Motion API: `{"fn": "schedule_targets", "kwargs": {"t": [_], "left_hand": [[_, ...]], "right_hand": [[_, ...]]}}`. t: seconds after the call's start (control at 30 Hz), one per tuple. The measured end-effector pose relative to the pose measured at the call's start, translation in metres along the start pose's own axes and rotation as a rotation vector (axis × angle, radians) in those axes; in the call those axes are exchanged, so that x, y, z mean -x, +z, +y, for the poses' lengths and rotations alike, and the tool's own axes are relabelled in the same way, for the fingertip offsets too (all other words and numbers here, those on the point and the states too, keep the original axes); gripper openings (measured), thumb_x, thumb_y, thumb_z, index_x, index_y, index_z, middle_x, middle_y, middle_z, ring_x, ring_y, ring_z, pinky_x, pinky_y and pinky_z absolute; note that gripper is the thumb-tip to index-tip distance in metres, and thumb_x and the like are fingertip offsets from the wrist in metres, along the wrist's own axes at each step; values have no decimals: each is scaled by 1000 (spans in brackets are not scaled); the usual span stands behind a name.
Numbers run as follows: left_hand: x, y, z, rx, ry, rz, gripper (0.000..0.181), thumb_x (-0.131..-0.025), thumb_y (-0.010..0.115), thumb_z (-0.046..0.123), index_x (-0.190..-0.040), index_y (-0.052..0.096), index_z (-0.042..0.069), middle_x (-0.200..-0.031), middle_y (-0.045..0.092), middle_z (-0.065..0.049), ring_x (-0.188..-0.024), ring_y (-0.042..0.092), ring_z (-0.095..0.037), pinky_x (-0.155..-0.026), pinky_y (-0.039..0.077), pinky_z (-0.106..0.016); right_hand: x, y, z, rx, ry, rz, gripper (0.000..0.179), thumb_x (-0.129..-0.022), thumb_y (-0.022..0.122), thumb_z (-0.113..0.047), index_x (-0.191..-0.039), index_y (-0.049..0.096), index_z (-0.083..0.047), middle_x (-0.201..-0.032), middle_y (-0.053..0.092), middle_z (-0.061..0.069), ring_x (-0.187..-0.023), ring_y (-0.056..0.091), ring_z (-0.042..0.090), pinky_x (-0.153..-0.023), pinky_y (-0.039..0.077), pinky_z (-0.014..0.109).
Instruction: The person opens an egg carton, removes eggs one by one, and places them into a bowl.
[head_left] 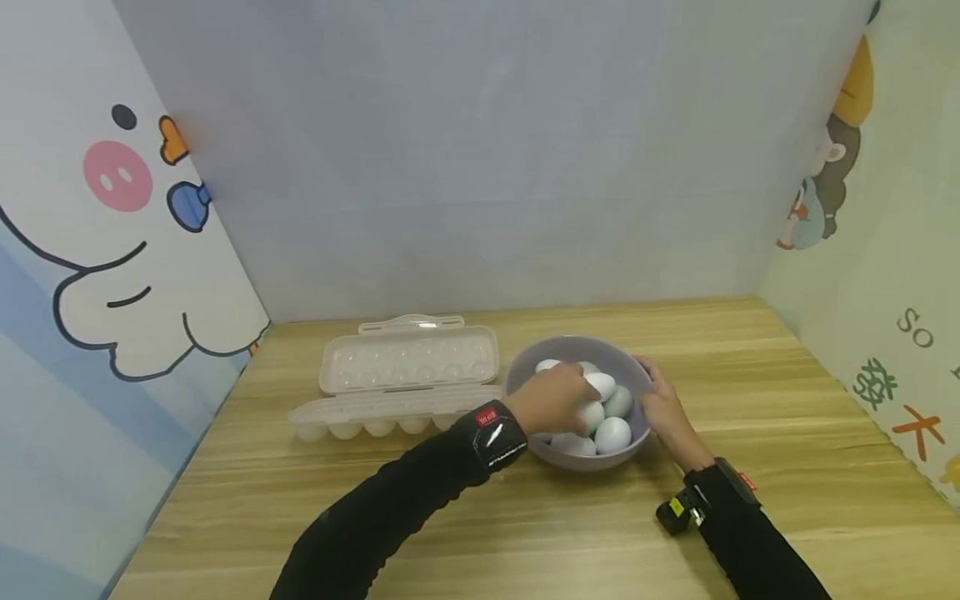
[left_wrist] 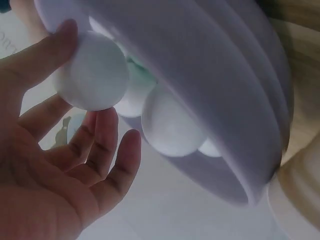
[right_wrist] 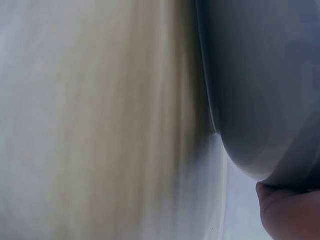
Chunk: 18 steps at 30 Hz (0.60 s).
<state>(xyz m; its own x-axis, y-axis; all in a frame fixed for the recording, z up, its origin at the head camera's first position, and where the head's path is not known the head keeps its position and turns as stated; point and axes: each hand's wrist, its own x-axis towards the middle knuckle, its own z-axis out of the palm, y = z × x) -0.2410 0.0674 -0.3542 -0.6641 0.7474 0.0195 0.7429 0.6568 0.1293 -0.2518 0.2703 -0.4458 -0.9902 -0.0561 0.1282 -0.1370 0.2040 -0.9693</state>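
Note:
A grey-purple bowl (head_left: pixel 577 460) stands on the wooden table, with several white and pale-green eggs (head_left: pixel 612 435) inside. My left hand (head_left: pixel 553 400) reaches over the bowl from the left. In the left wrist view, its thumb and fingers pinch a white egg (left_wrist: pixel 92 71) at the rim, while other eggs (left_wrist: pixel 172 122) lie behind it. My right hand (head_left: pixel 666 410) grips the bowl's right side at the rim. The right wrist view shows only part of that hand (right_wrist: pixel 290 212) against the bowl's outer wall (right_wrist: pixel 265 90).
Left of the bowl lies a clear plastic egg carton (head_left: pixel 408 358) with its lid raised, its near edge partly behind my left wrist. A plain pale backdrop (head_left: pixel 480 167) closes off the table's far edge. Printed panels flank the table on both sides.

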Motion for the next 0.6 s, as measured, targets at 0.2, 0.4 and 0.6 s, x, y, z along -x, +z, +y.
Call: {"fn": "schedule_targets", "kwargs": {"t": [0.2,0.4,0.6], "left_hand": [[-1,6,8,-88,-6,-35,45,-67,76,38,-107,63,23,-90,50,1,-79,47,-13,-60,40,-24],[0,7,15,-163,-16,-43,38,-70,73,39,-103,64,24,-92,51,0,-85,47,-15,-63,42,-26],[-1,8,15,-177,-33,-42,41,-70,73,41,-107,62,25,-94,50,1,-88,46,-15,-64,42,-25]], "right_hand": [[3,5,-9,-6,29,3,69,-72,30,8,-138,22,-8,-141,21,21,-126,22,38,-102,20,55],[7,7,-23,-10,62,-19,66,-75,28,12,-138,19,-5,-143,19,20,-128,19,35,-104,19,52],[7,7,-24,-4,61,-21,65,-75,28,11,-138,20,-5,-143,19,20,-128,19,36,-103,19,53]]}}
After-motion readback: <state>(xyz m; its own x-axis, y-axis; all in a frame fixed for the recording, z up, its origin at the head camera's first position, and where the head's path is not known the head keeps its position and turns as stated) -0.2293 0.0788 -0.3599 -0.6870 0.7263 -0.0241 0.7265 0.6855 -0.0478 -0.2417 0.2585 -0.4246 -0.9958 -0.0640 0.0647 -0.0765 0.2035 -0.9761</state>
